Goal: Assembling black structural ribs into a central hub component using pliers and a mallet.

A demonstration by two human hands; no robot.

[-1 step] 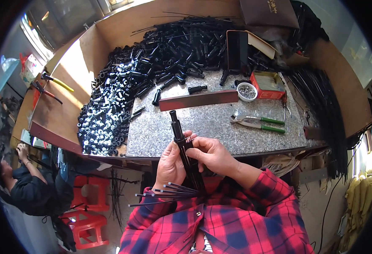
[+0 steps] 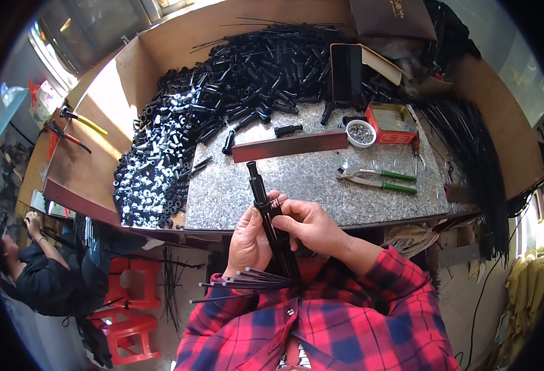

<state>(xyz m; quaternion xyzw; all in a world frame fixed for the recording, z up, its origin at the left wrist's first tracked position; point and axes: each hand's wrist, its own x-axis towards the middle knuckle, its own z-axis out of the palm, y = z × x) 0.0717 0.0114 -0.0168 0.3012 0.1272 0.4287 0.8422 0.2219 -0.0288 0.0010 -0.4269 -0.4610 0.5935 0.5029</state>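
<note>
My left hand (image 2: 249, 242) is wrapped round a black umbrella frame (image 2: 260, 193), held tilted in front of my chest, over the bench's near edge. Its tubular end points up and away from me. Thin black ribs (image 2: 250, 283) with pale tips fan out to the left below my left hand. My right hand (image 2: 314, 230) pinches the frame's side from the right, thumb and fingers closed at its middle. Between these fingertips shows a thin reddish glint too small to name. The frame's lower end is lost against my plaid shirt.
A stone slab (image 2: 222, 191) carries a flat metal bar (image 2: 290, 146), green-handled pliers (image 2: 377, 180), a white bowl (image 2: 361, 134) of small metal bits and a red box (image 2: 392, 124). Black tubular parts (image 2: 216, 93) pile behind; black rods (image 2: 470, 142) lie right. A co-worker (image 2: 46, 266) sits left.
</note>
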